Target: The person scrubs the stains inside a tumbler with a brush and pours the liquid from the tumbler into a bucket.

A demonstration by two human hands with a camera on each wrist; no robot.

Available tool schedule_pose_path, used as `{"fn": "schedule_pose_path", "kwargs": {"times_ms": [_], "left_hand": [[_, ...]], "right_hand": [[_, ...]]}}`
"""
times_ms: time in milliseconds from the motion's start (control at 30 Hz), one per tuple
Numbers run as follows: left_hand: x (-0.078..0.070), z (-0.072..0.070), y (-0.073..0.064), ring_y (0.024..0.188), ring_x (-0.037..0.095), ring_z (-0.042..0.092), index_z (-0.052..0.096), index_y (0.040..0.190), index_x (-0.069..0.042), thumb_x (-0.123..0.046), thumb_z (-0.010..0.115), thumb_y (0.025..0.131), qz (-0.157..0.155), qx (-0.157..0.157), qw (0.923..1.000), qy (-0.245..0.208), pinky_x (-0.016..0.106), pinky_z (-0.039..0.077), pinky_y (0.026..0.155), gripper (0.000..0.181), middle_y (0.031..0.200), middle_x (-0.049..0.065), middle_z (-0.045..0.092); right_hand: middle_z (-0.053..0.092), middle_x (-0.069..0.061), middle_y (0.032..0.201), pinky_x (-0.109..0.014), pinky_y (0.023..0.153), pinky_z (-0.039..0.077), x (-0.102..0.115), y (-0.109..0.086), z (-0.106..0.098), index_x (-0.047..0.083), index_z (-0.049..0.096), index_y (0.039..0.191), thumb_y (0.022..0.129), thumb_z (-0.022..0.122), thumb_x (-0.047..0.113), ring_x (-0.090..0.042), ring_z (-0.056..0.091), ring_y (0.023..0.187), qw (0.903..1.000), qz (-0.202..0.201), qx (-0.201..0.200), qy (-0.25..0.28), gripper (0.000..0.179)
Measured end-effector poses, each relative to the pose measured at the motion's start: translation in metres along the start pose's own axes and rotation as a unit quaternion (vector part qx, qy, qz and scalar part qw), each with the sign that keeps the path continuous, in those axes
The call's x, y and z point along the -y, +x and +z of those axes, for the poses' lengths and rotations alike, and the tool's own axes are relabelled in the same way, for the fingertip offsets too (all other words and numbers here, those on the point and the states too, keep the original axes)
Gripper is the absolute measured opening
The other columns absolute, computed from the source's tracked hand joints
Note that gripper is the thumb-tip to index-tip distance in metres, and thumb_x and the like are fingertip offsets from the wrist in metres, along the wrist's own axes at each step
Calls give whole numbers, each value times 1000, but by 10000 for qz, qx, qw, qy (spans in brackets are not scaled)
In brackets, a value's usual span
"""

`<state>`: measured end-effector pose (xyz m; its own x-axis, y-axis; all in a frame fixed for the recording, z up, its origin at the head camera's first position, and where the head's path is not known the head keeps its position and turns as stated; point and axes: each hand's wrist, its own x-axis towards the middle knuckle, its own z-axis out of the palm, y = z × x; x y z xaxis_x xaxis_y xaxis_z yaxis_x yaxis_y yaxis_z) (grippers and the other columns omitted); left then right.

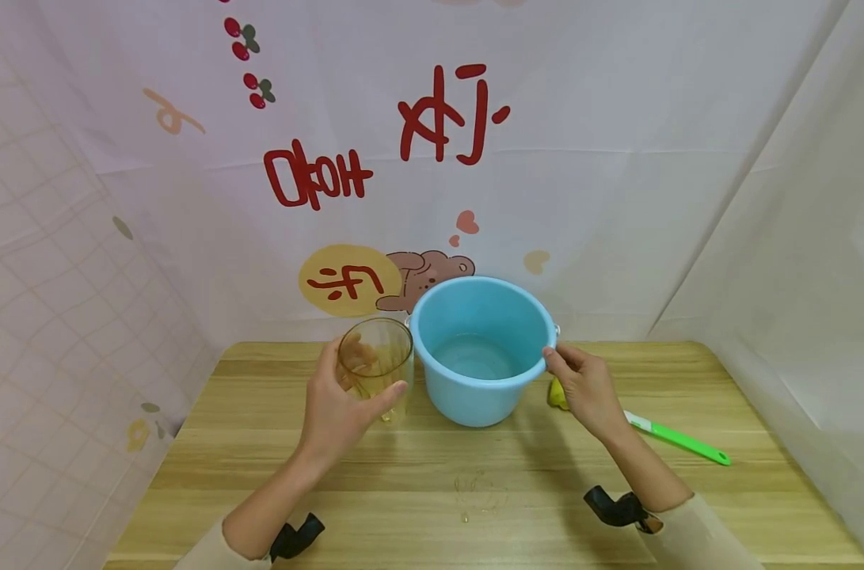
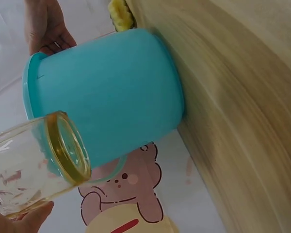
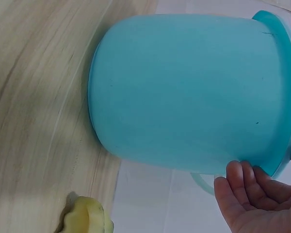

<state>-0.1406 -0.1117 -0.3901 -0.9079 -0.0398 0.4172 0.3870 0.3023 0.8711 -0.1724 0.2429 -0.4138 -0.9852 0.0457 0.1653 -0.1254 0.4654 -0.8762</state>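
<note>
My left hand point(image 1: 336, 416) grips a clear amber-tinted glass point(image 1: 385, 364) from its left side, thumb across the front. In the left wrist view the glass point(image 2: 36, 165) is held off the table beside the bucket. A light blue bucket point(image 1: 467, 396) stands on the table just right of the glass, with some water point(image 1: 474, 356) in its bottom. My right hand point(image 1: 584, 388) pinches the bucket's right rim, thumb on top. In the right wrist view the fingers point(image 3: 250, 187) curl beneath that rim.
A cleaning brush with a green and white handle point(image 1: 688, 443) and a yellow sponge head point(image 1: 557, 394) lies right of the bucket, partly behind my right hand. Wet marks point(image 1: 480, 491) show on the wooden table point(image 1: 374, 514) in front. A printed white curtain point(image 1: 588, 198) hangs behind.
</note>
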Motion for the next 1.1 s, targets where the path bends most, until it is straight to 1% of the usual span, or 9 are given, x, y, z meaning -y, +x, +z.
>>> {"fn": "schedule_pose_path", "kwargs": {"times_ms": [100, 233, 367, 500, 633, 833, 967, 1033, 1100], "left_hand": [[3, 2, -4, 109, 23, 64, 52, 137, -6, -11, 95, 74, 49, 42, 9997, -237, 40, 57, 97, 76, 120, 8, 63], [6, 7, -8, 112, 27, 64, 49, 138, -1, -1, 93, 73, 162, 176, 9967, -771, 31, 56, 98, 79, 123, 12, 60], [9, 13, -13, 116, 29, 62, 47, 136, 4, 8, 89, 72, 414, 412, 9903, -1259, 29, 54, 101, 77, 125, 16, 58], [13, 20, -18, 119, 25, 63, 48, 132, 5, 9, 87, 74, 638, 700, 9838, -1521, 30, 53, 103, 70, 123, 18, 60], [15, 28, -22, 121, 24, 62, 47, 133, 3, 7, 87, 75, 661, 912, 9800, -1641, 30, 52, 105, 70, 125, 17, 58], [15, 38, -27, 124, 33, 61, 44, 136, 4, 4, 88, 76, 498, 1194, 9764, -1728, 32, 50, 108, 75, 129, 20, 57], [16, 44, -30, 124, 40, 59, 42, 137, 6, 1, 89, 75, 435, 1345, 9742, -1758, 33, 51, 107, 77, 130, 23, 56], [17, 47, -32, 123, 40, 59, 42, 137, 5, -1, 90, 75, 431, 1403, 9738, -1735, 34, 52, 105, 78, 131, 22, 56], [17, 50, -34, 122, 37, 60, 43, 137, 2, -4, 91, 74, 443, 1428, 9757, -1603, 35, 53, 104, 79, 130, 21, 57]], "right_hand": [[70, -25, 126, -19, 87, 54, 0, 0, -1, -7, 62, 139, 109, 57, 38, -37, 69, 115, 10000, -10, 30, -18, 54], [70, -25, 126, -21, 89, 55, 0, 0, -1, -6, 62, 140, 109, 57, 39, -37, 70, 115, 10000, -13, 34, -69, 55], [71, -23, 125, -22, 89, 54, 0, 1, -1, -5, 62, 140, 109, 57, 40, -36, 70, 114, 9999, 2, 21, -141, 55], [71, -23, 125, -29, 93, 56, 0, 2, -1, -5, 62, 140, 109, 57, 40, -35, 71, 113, 9999, 21, 20, -168, 55], [71, -22, 125, -35, 95, 56, 0, 2, -1, -5, 62, 140, 109, 57, 41, -35, 71, 113, 9998, 47, 18, -201, 56], [71, -23, 125, -31, 93, 56, -1, 2, -2, -6, 62, 140, 109, 57, 40, -36, 70, 113, 9998, 53, 12, -207, 55], [71, -23, 124, -32, 93, 56, -1, 2, -1, -6, 63, 139, 109, 57, 40, -36, 71, 113, 9997, 37, 2, -237, 55], [71, -23, 124, -29, 92, 56, -1, 2, -1, -6, 63, 139, 109, 57, 40, -37, 71, 113, 9997, 24, 0, -245, 55], [72, -23, 123, -25, 90, 55, 0, 2, -1, -6, 63, 139, 109, 57, 40, -37, 71, 112, 9997, 7, -5, -242, 55]]}}
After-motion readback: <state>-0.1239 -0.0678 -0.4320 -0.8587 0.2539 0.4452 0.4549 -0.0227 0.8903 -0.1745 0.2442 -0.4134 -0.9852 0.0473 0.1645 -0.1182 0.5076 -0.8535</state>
